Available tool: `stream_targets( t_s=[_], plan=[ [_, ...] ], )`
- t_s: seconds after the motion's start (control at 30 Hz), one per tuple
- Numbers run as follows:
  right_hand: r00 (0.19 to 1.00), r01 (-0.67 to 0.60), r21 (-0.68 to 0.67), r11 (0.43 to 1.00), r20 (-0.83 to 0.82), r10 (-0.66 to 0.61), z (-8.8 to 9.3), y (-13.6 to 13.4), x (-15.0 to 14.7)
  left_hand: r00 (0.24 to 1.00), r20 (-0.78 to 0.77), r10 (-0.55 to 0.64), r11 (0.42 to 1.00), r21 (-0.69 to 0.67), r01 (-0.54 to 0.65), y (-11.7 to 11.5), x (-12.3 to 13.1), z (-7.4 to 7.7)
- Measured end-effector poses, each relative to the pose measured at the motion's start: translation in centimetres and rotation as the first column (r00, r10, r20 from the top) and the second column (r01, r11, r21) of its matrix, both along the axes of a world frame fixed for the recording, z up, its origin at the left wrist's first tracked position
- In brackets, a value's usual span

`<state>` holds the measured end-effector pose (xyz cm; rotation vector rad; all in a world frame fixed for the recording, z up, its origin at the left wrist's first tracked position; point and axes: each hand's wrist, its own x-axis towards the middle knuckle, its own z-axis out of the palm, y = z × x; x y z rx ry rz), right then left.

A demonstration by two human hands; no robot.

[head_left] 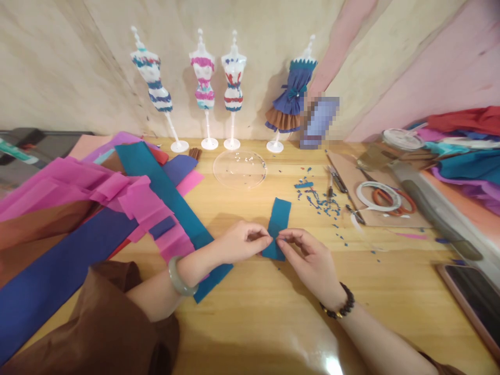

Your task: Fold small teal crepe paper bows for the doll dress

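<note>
A small teal crepe paper strip (278, 219) lies on the wooden table (250, 312) in front of me. My left hand (242, 240) pinches its lower left edge, fingers closed. My right hand (308, 258) pinches the same strip from the right, fingers curled. The two hands meet at the strip's middle, gathering it. A jade bangle (180, 278) sits on my left wrist and a dark bead bracelet (341, 304) on my right.
Several small mannequins (233, 78) in paper dresses stand along the back wall. Pink, blue and teal paper sheets (97, 219) pile at the left. A clear round lid (239, 168), tape roll (377, 195), scissors (394, 200), paper scraps and a phone (474, 299) lie to the right.
</note>
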<state>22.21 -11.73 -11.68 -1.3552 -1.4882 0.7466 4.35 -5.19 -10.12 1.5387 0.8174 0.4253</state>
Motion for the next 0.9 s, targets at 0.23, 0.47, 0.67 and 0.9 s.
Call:
stream_targets(
  t_s=[0.23, 0.47, 0.67, 0.9],
  plan=[
    [0.999, 0.007, -0.022, 1.000, -0.046, -0.008, -0.15, 0.10, 0.09, 0.999, 0.004, 0.033, 0.999, -0.040, -0.033, -0.08, 0.05, 0.11],
    [0.997, 0.019, -0.038, 0.999, -0.074, -0.022, -0.16, 0.10, 0.18, 0.999, 0.021, 0.035, 0.998, -0.054, -0.034, -0.19, 0.07, -0.44],
    [0.998, 0.007, -0.037, 0.999, -0.059, -0.009, -0.07, 0.13, 0.29, 0.999, 0.008, 0.049, 0.995, -0.083, -0.048, -0.22, 0.02, -0.65],
    [0.999, -0.033, -0.012, 0.999, 0.023, 0.033, 0.46, 0.22, 0.36, 0.999, 0.006, 0.037, 0.997, -0.070, -0.036, -0.14, 0.01, -0.63]
  ],
)
